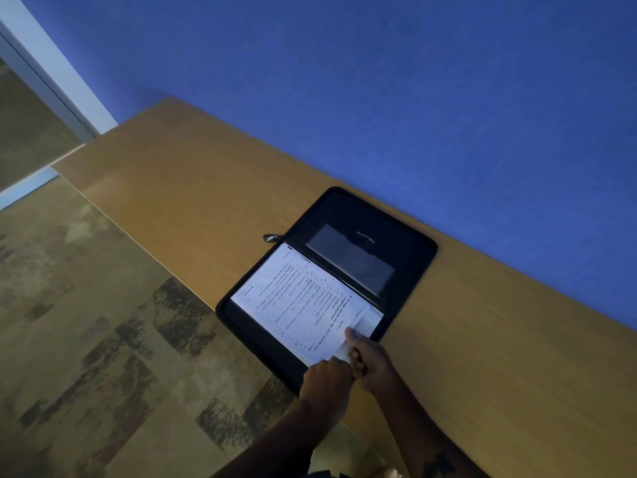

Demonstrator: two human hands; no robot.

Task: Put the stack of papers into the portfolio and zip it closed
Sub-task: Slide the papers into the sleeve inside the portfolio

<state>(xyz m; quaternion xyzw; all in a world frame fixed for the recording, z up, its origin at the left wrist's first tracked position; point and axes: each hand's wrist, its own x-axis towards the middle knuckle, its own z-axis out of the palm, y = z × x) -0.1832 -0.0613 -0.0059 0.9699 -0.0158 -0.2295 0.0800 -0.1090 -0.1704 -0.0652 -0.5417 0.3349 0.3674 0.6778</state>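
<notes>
Nearest the camera, two bare forearms reached up from the bottom edge toward a long wooden tabletop set against a blue wall, with mottled floor to the left. A black portfolio lay open flat on the tabletop near the wall, its far half showing a clear pocket. The stack of papers, printed sheets with handwriting, lay on the near half, inside the zip border. The right hand held the stack's near corner, thumb on top and fingers curled under, its grip closed on the paper edge. The left hand rested beside it, touching the same corner; whether its grip pinched the sheets or only pressed on them could not be told. A small zipper pull lay on the tabletop just off the portfolio's left edge, by the fold.

The papers looked light, floppy and prone to fanning, so squaring them by the edges with both hands seemed wise. The portfolio looked padded but fairly stiff; the pull would be the place to take hold for zipping.
</notes>
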